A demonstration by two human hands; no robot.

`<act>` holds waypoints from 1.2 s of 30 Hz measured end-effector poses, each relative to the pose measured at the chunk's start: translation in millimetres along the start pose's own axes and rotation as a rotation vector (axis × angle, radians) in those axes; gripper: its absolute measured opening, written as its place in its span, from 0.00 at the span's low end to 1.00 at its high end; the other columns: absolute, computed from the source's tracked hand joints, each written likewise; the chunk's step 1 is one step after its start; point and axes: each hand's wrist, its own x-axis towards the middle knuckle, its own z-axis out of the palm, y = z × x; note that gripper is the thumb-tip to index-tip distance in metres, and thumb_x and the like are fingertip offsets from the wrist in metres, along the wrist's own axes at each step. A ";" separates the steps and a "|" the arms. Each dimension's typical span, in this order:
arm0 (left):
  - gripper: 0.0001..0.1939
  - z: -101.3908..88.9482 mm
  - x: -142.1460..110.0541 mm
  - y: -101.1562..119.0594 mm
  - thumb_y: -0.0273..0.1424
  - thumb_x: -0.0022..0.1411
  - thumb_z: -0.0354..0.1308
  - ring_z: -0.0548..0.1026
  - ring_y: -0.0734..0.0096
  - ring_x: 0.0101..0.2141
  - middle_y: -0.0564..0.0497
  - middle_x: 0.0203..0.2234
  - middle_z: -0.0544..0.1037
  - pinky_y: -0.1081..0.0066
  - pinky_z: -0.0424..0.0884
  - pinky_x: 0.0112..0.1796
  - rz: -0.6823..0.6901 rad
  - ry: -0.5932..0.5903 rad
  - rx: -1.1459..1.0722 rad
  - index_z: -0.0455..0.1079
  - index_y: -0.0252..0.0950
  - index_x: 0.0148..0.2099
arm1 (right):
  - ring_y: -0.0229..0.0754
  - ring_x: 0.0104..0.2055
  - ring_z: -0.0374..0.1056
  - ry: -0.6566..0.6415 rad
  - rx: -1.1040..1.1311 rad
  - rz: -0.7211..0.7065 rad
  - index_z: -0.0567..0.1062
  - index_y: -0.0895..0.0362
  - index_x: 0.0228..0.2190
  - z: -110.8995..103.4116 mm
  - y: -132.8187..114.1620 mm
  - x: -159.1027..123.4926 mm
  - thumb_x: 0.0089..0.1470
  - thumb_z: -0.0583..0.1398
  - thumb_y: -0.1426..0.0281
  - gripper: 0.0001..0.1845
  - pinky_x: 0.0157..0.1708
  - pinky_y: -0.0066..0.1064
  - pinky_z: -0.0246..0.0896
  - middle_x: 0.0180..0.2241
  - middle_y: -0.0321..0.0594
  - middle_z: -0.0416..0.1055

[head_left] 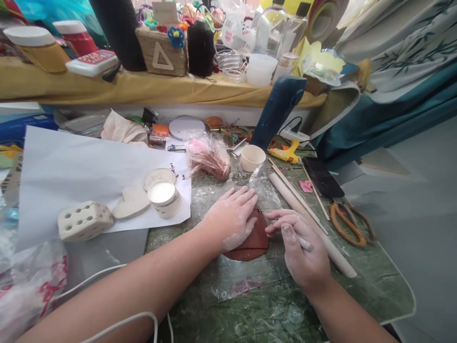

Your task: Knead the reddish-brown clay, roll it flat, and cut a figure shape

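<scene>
A flat slab of reddish-brown clay (250,247) lies on the green tabletop, with a line scored across its near part. Spread over its upper left is my left hand (228,219), fingers out flat and dusted with white. My right hand (305,252) is closed around a slim pale-handled tool (306,244) at the slab's right side. The tool's thin front end reaches toward the clay edge; its exact kind is mostly hidden by my fingers.
A rolling pin (314,226), thin wooden sticks (298,195), scissors (348,224) and a black phone (323,176) lie right. Beyond my hands stands a white cup (252,158). On white paper (82,166) at left are a clay die (84,220) and a tub (163,197).
</scene>
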 end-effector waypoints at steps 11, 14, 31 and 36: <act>0.26 3.3 0.7 -1.8 0.38 0.75 0.43 0.56 0.56 0.68 0.45 0.68 0.62 0.55 0.51 0.66 0.010 -0.011 0.050 0.60 0.31 0.68 | 0.42 0.39 0.70 -0.050 -0.089 -0.036 0.74 0.54 0.34 0.4 -10.5 8.5 0.69 0.50 0.69 0.15 0.38 0.35 0.68 0.39 0.42 0.71; 0.25 3.5 0.9 -2.2 0.37 0.76 0.40 0.56 0.57 0.68 0.45 0.68 0.62 0.56 0.52 0.66 0.020 -0.017 0.070 0.60 0.31 0.68 | 0.41 0.37 0.70 -0.054 -0.096 -0.048 0.74 0.55 0.36 2.7 -9.6 9.1 0.69 0.50 0.70 0.14 0.37 0.34 0.68 0.38 0.41 0.70; 0.26 3.2 1.2 -2.7 0.37 0.75 0.41 0.56 0.56 0.68 0.44 0.69 0.60 0.56 0.51 0.66 0.024 -0.038 0.082 0.59 0.30 0.69 | 0.47 0.41 0.70 -0.050 -0.176 -0.136 0.72 0.55 0.32 -0.3 -12.2 -9.8 0.67 0.51 0.73 0.13 0.40 0.40 0.66 0.37 0.45 0.73; 0.26 2.1 1.2 -1.9 0.37 0.75 0.40 0.55 0.56 0.68 0.44 0.69 0.60 0.57 0.51 0.66 0.016 -0.047 0.075 0.59 0.31 0.68 | 0.47 0.40 0.70 -0.053 -0.174 -0.125 0.72 0.55 0.31 -2.0 -14.4 -15.6 0.66 0.51 0.73 0.13 0.38 0.40 0.65 0.36 0.45 0.73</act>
